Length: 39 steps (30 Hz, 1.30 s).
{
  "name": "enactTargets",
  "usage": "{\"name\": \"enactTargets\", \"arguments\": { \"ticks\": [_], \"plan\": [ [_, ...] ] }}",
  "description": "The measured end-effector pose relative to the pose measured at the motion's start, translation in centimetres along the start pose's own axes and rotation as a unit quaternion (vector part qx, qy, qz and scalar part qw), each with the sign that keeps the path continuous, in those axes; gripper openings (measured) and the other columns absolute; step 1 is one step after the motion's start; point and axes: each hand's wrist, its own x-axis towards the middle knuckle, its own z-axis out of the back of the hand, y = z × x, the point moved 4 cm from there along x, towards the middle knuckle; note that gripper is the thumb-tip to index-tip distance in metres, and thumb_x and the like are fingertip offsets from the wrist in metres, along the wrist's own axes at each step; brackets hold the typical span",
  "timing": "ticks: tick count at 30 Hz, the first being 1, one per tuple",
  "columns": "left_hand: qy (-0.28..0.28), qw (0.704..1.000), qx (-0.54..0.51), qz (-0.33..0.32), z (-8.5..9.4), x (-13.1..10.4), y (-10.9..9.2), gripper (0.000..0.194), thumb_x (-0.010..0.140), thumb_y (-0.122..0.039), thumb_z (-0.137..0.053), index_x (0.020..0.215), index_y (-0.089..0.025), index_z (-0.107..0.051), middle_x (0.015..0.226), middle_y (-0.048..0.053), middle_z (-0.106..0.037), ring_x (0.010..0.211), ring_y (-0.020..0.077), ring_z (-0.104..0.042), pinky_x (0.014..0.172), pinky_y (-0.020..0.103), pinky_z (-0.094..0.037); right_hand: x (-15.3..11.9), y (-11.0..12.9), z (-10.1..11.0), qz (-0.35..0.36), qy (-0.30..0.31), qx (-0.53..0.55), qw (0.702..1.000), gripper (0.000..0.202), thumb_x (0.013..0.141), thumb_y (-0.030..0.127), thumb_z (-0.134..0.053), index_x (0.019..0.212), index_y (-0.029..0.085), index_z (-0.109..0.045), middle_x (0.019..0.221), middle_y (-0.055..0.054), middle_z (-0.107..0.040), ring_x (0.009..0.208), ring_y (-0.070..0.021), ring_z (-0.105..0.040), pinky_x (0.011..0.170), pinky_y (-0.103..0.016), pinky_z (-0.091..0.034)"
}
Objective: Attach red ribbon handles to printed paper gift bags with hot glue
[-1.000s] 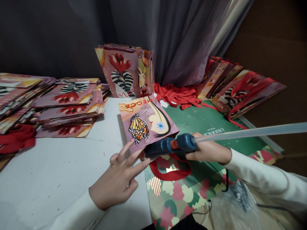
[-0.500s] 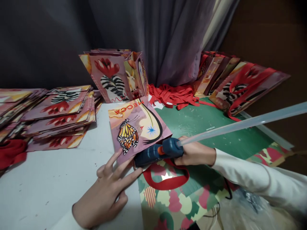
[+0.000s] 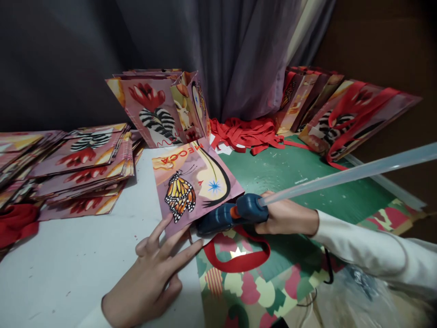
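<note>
My right hand (image 3: pixel 283 216) is wrapped round a dark blue glue gun (image 3: pixel 235 212), with a long translucent glue stick (image 3: pixel 341 175) sticking out of its back end. The gun's front lies over the near edge of a paper gift bag (image 3: pixel 191 182) printed with a butterfly and red lettering; its nozzle tip is hidden. Fingers spread, my left hand (image 3: pixel 153 269) rests with its fingertips on that bag's near-left edge. A red ribbon (image 3: pixel 235 263) loops out below the glue gun, beside the bag's opening.
Folded bags (image 3: pixel 85 168) lie stacked at left, beside a red ribbon roll (image 3: pixel 18 223). Upright bags (image 3: pixel 150 109) stand behind. A red ribbon heap (image 3: pixel 249 134) lies at the back of the green board (image 3: pixel 273 168). Ribboned bags (image 3: pixel 355 114) lean at back right.
My right hand and the glue gun have shifted slightly right along the bag's edge. My left hand stays in place on the bag.
</note>
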Motion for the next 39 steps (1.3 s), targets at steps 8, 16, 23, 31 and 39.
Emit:
{"name": "enactTargets", "arguments": {
  "ticks": [8, 16, 23, 31, 39],
  "plan": [
    [-0.017, 1.000, -0.006, 0.000, -0.1, 0.0, 0.0, 0.071, 0.074, -0.009, -0.046, 0.139, -0.037, -0.051, 0.147, 0.010, -0.039, 0.142, 0.0445, -0.017, 0.077, 0.041, -0.037, -0.7, -0.4, 0.4, -0.031, -0.009, -0.057, 0.998, 0.019, 0.069, 0.021, -0.065, 0.087, 0.018, -0.066, 0.080, -0.002, -0.065, 0.072, -0.0181, -0.058, 0.064, -0.027, -0.042],
    [-0.031, 0.999, -0.021, -0.004, -0.3, 0.2, -0.2, 0.069, 0.073, -0.011, -0.046, 0.138, -0.034, -0.051, 0.150, 0.007, -0.037, 0.144, 0.0429, -0.012, 0.083, 0.042, -0.036, -1.6, -0.4, 1.3, -0.034, -0.036, -0.096, 0.994, 0.013, 0.067, 0.019, -0.064, 0.081, 0.018, -0.063, 0.086, -0.005, -0.067, 0.077, -0.0212, -0.061, 0.068, -0.029, -0.047],
    [-0.018, 0.997, -0.078, 0.013, -0.1, 0.4, -0.2, 0.067, 0.073, -0.017, -0.050, 0.138, -0.034, -0.052, 0.145, 0.007, -0.043, 0.143, 0.0419, -0.013, 0.087, 0.043, -0.036, -2.3, 0.6, 2.4, -0.028, -0.031, -0.162, 0.986, 0.012, 0.070, 0.019, -0.062, 0.082, 0.017, -0.062, 0.083, -0.010, -0.068, 0.076, -0.0240, -0.062, 0.071, -0.034, -0.050],
    [-0.010, 0.993, -0.119, 0.025, 0.0, 0.7, -0.5, 0.063, 0.072, -0.016, -0.051, 0.133, -0.032, -0.054, 0.147, 0.004, -0.043, 0.144, 0.0395, -0.014, 0.085, 0.041, -0.035, -3.1, 1.1, 3.8, -0.067, -0.033, -0.238, 0.968, 0.013, 0.074, 0.029, -0.062, 0.081, 0.018, -0.062, 0.082, -0.011, -0.066, 0.076, -0.0275, -0.062, 0.070, -0.039, -0.051],
    [-0.021, 0.986, -0.163, 0.029, 0.1, 0.8, -0.7, 0.063, 0.068, -0.015, -0.053, 0.129, -0.032, -0.057, 0.151, 0.000, -0.040, 0.147, 0.0354, -0.009, 0.089, 0.042, -0.036, -3.9, 1.6, 5.3, -0.053, -0.075, -0.281, 0.955, 0.013, 0.075, 0.031, -0.059, 0.065, 0.025, -0.053, 0.062, -0.006, -0.058, 0.056, -0.0245, -0.056, 0.055, -0.037, -0.046]
  ]
}}
